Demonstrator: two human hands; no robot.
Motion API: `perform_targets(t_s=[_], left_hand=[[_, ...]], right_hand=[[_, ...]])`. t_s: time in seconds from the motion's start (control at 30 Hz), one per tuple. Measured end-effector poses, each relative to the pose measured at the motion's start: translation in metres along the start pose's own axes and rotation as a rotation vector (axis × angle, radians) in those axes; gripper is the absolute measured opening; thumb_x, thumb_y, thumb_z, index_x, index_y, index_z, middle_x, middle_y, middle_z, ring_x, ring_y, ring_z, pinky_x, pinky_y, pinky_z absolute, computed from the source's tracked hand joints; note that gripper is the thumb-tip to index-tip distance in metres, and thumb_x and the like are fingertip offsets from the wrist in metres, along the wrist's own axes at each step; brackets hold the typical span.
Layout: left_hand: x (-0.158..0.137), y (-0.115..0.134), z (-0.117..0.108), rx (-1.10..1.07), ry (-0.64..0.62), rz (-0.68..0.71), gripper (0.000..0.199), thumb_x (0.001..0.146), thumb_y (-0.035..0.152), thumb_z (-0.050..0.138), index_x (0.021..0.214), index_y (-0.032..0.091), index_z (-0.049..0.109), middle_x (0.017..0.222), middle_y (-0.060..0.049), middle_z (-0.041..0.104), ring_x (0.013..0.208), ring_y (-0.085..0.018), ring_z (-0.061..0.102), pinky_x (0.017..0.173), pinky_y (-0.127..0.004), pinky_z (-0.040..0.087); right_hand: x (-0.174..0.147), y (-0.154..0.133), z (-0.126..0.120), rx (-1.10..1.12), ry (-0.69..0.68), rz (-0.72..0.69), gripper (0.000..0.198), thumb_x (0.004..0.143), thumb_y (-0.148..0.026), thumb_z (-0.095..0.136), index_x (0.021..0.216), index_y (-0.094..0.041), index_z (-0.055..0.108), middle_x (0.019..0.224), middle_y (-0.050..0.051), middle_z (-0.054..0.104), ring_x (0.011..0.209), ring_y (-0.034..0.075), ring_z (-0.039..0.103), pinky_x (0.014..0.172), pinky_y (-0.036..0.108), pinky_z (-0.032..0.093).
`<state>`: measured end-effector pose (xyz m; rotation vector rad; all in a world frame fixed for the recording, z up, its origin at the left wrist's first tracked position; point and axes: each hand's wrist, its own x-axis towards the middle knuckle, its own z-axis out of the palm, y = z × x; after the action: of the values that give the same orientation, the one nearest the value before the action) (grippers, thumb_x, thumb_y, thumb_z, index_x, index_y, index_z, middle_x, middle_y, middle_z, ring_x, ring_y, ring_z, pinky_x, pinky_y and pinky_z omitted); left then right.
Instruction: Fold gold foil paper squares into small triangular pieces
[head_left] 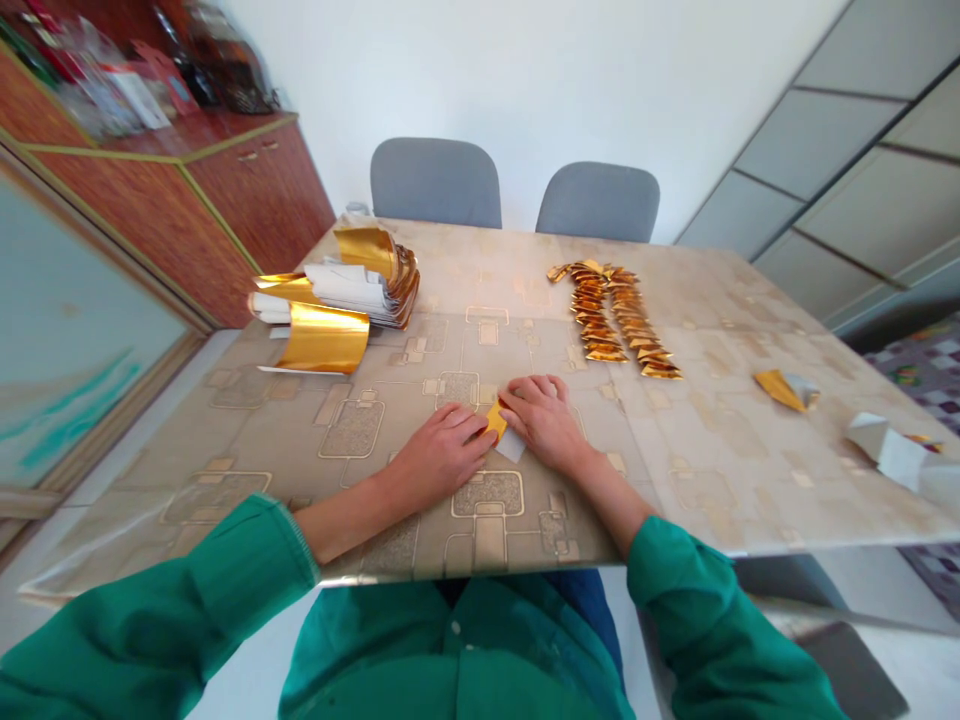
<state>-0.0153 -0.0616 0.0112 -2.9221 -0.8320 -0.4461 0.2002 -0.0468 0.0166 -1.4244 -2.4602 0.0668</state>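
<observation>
A small piece of gold foil paper (495, 420) lies on the patterned tablecloth in front of me, partly folded, with a pale corner (511, 446) showing toward me. My left hand (442, 450) holds its left side, fingers closed on the edge. From the right, my right hand (544, 420) presses on its other side with bent fingers. Both hands rest low on the table, and the fingers cover part of the paper.
A stack of gold and white sheets (352, 290) sits at the back left. Two rows of folded gold pieces (596, 310) lie at the back right. Crumpled gold paper (781, 390) and white scraps (889, 450) are at the right. Grey chairs (435, 185) stand behind the table.
</observation>
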Motion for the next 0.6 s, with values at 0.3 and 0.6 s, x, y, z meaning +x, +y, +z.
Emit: perform_targets(t_s=[0.3, 0.6], left_hand=[[0.012, -0.041, 0.009, -0.212, 0.036, 0.286, 0.022, 0.099, 0.016, 0.050, 0.108, 0.022, 0.068, 0.113, -0.003, 0.072, 0.119, -0.020, 0.060, 0.110, -0.040, 0.038], [0.022, -0.044, 0.006, -0.220, 0.063, 0.326, 0.023, 0.102, 0.019, 0.047, 0.104, 0.022, 0.070, 0.103, -0.002, 0.074, 0.097, -0.015, 0.066, 0.103, -0.038, 0.042]], right_hand=[[0.014, 0.023, 0.007, 0.163, 0.011, -0.103, 0.027, 0.095, -0.034, 0.061, 0.120, -0.025, 0.065, 0.111, 0.007, 0.062, 0.104, 0.024, 0.048, 0.093, 0.039, 0.032], [0.009, 0.008, 0.005, 0.179, 0.029, 0.005, 0.010, 0.090, -0.018, 0.065, 0.081, -0.021, 0.065, 0.083, 0.001, 0.069, 0.089, 0.018, 0.056, 0.086, 0.035, 0.028]])
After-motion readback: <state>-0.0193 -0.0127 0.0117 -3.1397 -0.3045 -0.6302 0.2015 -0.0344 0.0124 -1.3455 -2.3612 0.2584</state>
